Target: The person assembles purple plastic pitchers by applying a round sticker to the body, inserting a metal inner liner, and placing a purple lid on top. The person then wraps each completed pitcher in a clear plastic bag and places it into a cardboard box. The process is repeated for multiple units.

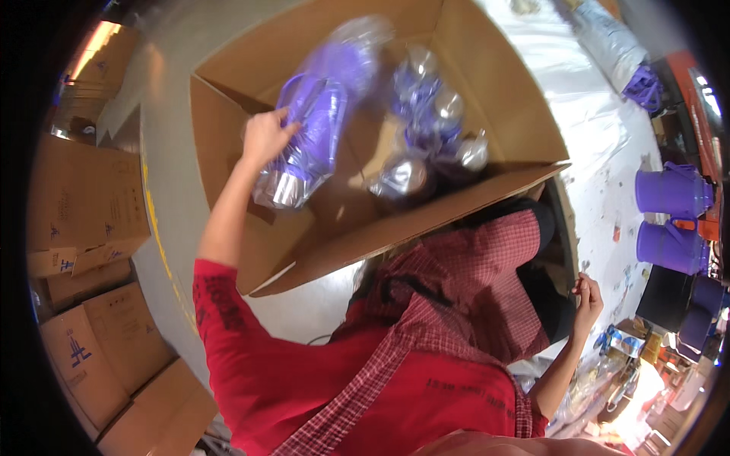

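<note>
My left hand (266,138) is closed on the side of a purple jug (325,129) wrapped in clear plastic. The jug hangs tilted over the open cardboard box (502,76), its shiny steel-coloured end downward and its far end smeared by motion. Several more wrapped jugs with round silvery tops (405,176) stand together in the right half of the box. Off to the right, my right hand (589,300) hovers by the edge of the white-covered table (593,163), fingers curled, with nothing visible in them.
Stacked cardboard cartons (91,197) line the left side beyond a yellow floor line (157,228). Two purple containers (669,247) stand on the table at right, and a plastic-wrapped purple item (642,83) lies at its far end. The box's near flap (411,232) lies before my lap.
</note>
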`<state>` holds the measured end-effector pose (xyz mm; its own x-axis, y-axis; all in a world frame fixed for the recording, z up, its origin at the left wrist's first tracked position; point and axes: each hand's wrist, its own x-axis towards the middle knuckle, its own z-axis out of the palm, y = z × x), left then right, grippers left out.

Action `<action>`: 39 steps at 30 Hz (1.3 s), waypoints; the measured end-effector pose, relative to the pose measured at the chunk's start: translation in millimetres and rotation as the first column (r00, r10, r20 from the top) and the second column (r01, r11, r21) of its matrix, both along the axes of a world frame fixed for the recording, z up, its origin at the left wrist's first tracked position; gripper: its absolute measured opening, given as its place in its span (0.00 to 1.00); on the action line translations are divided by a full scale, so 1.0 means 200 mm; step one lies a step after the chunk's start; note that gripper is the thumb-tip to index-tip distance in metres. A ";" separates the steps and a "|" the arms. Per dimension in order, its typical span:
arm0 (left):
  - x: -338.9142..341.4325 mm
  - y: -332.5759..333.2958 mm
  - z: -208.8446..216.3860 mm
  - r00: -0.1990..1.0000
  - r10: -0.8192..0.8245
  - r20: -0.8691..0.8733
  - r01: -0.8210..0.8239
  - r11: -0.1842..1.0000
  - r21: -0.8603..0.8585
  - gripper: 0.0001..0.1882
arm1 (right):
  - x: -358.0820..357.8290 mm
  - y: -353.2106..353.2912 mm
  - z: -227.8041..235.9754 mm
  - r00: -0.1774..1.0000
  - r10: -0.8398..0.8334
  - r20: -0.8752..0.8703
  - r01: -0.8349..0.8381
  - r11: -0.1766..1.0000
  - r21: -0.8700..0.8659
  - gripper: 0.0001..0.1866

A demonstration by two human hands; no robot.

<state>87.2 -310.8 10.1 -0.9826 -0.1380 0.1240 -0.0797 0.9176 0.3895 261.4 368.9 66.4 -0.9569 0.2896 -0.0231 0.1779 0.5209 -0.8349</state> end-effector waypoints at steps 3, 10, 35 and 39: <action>-0.07 -0.11 -0.33 0.807 0.031 0.590 0.190 0.932 -0.310 0.20 | 0.06 0.05 0.00 0.990 -0.070 0.125 0.057 0.993 0.099 0.13; -0.13 0.61 -1.46 0.604 -0.143 0.784 0.301 0.952 -0.058 0.18 | 0.29 -0.09 0.01 0.938 -0.205 0.278 0.152 0.968 0.200 0.09; 0.18 2.44 1.32 -0.202 0.360 -0.911 0.653 -0.644 -0.399 0.19 | 0.60 0.46 0.35 0.900 -0.369 -0.232 0.389 0.920 0.047 0.12; 0.13 3.19 1.40 -0.104 0.385 -0.917 0.374 -0.839 -0.394 0.14 | 0.68 0.96 0.55 0.835 -0.453 -0.312 0.468 0.883 -0.031 0.12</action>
<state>114.2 327.7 290.0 -0.0638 -0.3097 0.9487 -0.0075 -0.9504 -0.3108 397.8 560.4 175.9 -0.6705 0.6921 0.2673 0.1507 0.4798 -0.8643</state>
